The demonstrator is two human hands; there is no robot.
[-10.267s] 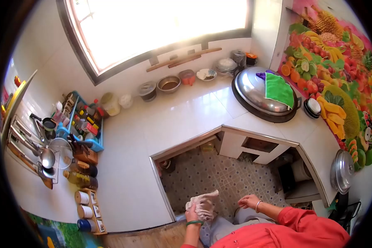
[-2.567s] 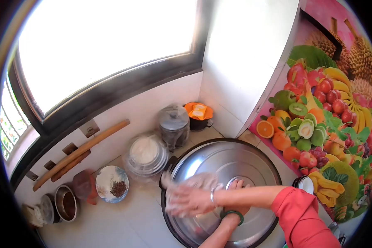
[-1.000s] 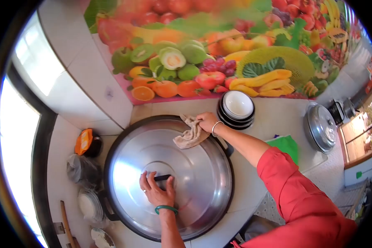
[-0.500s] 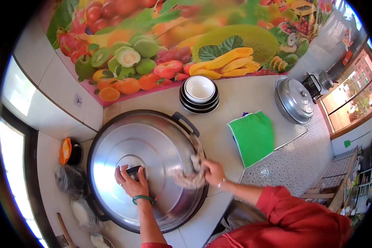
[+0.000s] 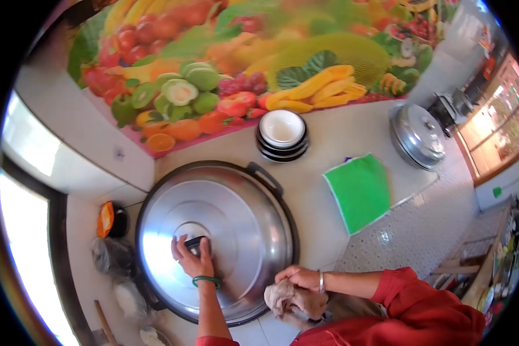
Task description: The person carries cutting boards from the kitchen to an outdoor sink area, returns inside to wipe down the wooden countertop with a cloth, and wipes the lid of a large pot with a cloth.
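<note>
A large round metal lid [image 5: 242, 230] covers a black-rimmed pan on the tiled counter. My left hand [image 5: 195, 258], with a green bangle at its wrist, is closed around the black knob [image 5: 197, 245] at the lid's middle. To the right, near the pan's lower right edge, my right hand [image 5: 299, 278] grips a crumpled beige cloth [image 5: 294, 301] that hangs from its fingers. A green cloth [image 5: 360, 193] lies flat on the counter to the right of the pan.
Stacked bowls [image 5: 282, 130] stand behind the pan, by the fruit-patterned wall. A lidded metal pot [image 5: 418, 135] is at the right. Along the left wall are an orange-topped black container [image 5: 112, 220], a bagged pot [image 5: 111, 255], a bagged stack [image 5: 131, 298] and a plate [image 5: 154, 336].
Since half a second ago, my right hand has moved down with the beige cloth, off the lid's right side toward my body. My left hand has stayed at the knob.
</note>
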